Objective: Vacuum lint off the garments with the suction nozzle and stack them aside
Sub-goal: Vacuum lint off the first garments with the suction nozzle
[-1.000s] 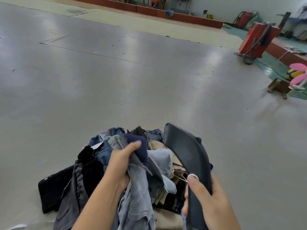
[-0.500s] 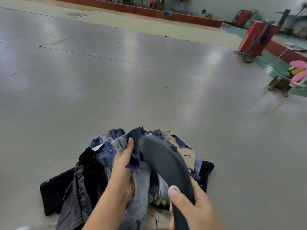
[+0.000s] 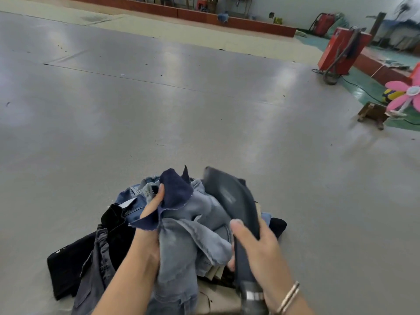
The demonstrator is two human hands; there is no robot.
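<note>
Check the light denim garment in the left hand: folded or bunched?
Bunched: the light denim garment hangs crumpled from the left hand, no neat folds.

floor (image 3: 159,114): grey and glossy, spreading ahead of the hands and to both sides, with a thin seam line across it
red machine (image 3: 342,52): far ahead and to the right of the hands, a dark hose hanging down its front
pink flower pinwheel (image 3: 403,94): at the right edge, well right of the hands
wooden stool (image 3: 372,114): just beside the pinwheel, low on the floor
red-brown ledge (image 3: 193,14): far ahead, along the back of the room
</note>
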